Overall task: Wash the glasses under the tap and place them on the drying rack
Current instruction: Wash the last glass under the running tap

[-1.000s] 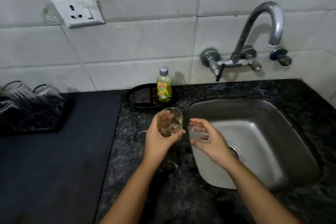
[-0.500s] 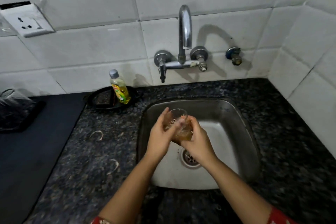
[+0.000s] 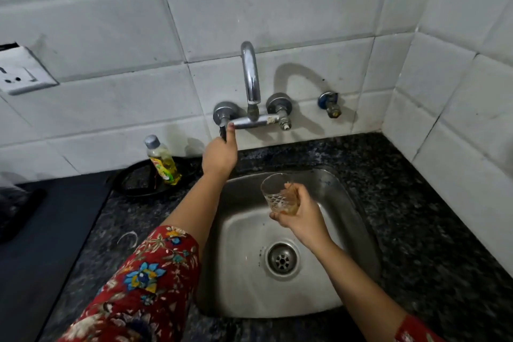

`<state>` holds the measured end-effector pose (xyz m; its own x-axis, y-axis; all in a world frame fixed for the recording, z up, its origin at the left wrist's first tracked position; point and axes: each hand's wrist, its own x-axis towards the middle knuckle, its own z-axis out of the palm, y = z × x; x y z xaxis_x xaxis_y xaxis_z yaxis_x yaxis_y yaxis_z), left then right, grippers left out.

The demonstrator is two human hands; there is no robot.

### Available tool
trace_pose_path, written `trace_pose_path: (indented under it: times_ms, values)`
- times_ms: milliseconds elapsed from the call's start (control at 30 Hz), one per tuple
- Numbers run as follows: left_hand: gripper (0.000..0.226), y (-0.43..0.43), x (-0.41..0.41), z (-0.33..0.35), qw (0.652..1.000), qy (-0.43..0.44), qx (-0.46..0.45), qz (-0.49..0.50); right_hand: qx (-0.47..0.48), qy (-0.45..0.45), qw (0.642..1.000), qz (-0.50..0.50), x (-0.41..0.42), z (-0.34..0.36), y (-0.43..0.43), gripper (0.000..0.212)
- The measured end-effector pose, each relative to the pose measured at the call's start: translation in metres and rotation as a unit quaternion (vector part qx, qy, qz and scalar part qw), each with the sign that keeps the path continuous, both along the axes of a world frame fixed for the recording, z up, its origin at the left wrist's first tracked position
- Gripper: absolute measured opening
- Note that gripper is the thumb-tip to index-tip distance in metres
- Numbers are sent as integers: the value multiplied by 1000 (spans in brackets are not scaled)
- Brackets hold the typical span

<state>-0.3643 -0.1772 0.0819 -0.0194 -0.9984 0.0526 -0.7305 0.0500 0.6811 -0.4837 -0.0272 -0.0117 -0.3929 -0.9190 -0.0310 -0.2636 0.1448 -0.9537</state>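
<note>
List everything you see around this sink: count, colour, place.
glass: one, clear, patterned, over the sink
tap: one, chrome, above the sink
tap handle: one, dark, tap's left end
sink: one, steel, in the counter
soap bottle: one, yellow, on the tray
tray: one, black, left of the sink
socket: one, white, far left, above the counter
valve: one, blue and brass, right of the tap
counter: one, dark speckled, around the sink
left hand: one, gripping the tap handle
right hand: one, holding the glass
</note>
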Motion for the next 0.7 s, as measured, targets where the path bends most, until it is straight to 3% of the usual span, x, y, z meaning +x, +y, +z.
trace_pose_path:
  times_ms: [267, 433, 567, 700]
  values:
    - [76, -26, 7, -6, 999, -27, -25, -12, -5, 8, 1000, -4, 4, 3, -12, 62]
    - [75, -28, 10, -11, 996, 85, 9, -7, 3, -6, 1000, -7, 6, 0, -17, 63]
    - [64, -18, 11, -11, 968, 244, 59, -1, 2, -32, 999, 2, 8, -2, -19, 64]
    - [42, 6, 26, -56, 955, 281, 68, -69, -5, -91, 995, 27, 7, -10, -18, 62]
